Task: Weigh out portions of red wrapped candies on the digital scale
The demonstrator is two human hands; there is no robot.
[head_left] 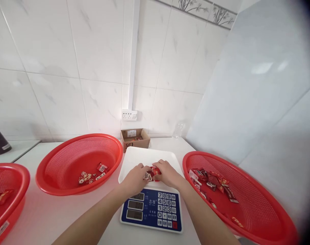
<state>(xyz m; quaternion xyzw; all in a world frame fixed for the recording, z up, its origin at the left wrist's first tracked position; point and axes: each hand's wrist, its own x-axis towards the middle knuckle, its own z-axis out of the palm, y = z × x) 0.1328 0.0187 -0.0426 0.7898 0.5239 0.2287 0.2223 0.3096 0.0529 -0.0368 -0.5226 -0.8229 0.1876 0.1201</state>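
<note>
Small red snack packets lie between my two hands over the white pan of a digital scale. My left hand has its fingers curled on the packets from the left, and my right hand grips a bright red one from the right. Both hands are close together near the front of the pan. Toward me, the blue keypad panel shows number keys and three small displays. My fingers partly cover the packets, so how many there are I cannot tell.
Red plastic baskets stand left and right of the scale, each with wrapped packets inside. Another basket is at the far left. Behind the scale sit a small cardboard box and a clear plastic container by the tiled wall.
</note>
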